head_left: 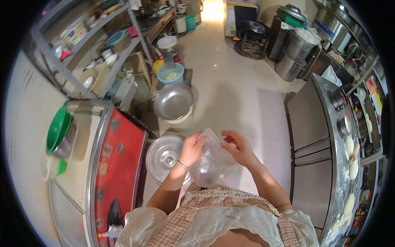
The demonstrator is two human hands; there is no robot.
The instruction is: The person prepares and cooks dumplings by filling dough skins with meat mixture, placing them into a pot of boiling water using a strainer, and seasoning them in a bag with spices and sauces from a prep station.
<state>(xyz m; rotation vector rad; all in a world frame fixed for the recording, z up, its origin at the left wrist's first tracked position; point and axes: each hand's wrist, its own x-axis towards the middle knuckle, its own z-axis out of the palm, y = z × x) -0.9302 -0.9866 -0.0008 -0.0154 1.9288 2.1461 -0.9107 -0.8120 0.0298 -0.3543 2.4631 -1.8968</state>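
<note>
My left hand (pixel 193 148) grips the upper edge of a translucent plastic bag (pixel 209 163) that hangs in front of my checked apron. A thin bracelet circles that wrist. My right hand (pixel 236 145) is at the right of the bag, fingers curled and apart; its fingertips are close to the plastic, and whether they touch it I cannot tell. Below and left of the bag, on the floor, is a round metal lid (pixel 165 157), partly hidden by my left forearm.
A wide metal basin (pixel 173 102) and a light blue tub (pixel 170 74) stand ahead on the left. A red-fronted cabinet (pixel 118 154) flanks me on the left. At right, a steel counter (pixel 334 123) carries dough pieces (pixel 349 205) and metal pots. Farther off is a black wok (pixel 254 28).
</note>
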